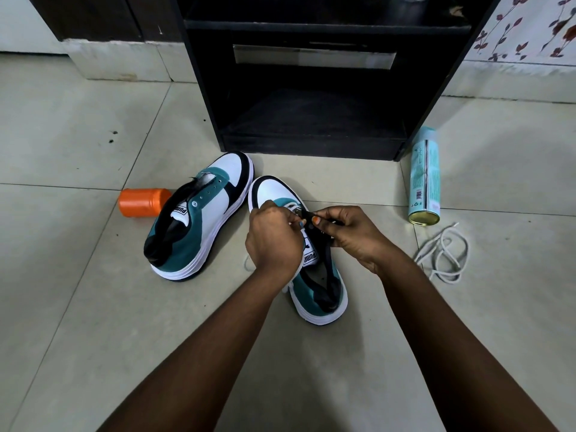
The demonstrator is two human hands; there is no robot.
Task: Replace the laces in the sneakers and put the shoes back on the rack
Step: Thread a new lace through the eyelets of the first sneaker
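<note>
Head cam: left hand [272, 236] & right hand [349, 233] both pinch a flat black lace [307, 215] over the near sneaker [314, 288] on glossy tile floor [78, 275], w/ unlaced sneaker [202, 216] beside it. Limp white lace [444, 255] coiled by cylindrical spray can [425, 180].

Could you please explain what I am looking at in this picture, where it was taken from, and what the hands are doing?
There is no machine here: a person wears a wide-angle camera on the head, looking down at their own bare arms. On the tiled floor lie two teal, white and black sneakers. The left hand and right hand work over the nearer sneaker, each pinching something at its eyelets; the right hand's piece is dark, and a white lace already crosses there. The other sneaker has empty eyelets. A loose white lace, a pale spray can lying down and an orange container sit nearby. The black rack stands behind.
</note>
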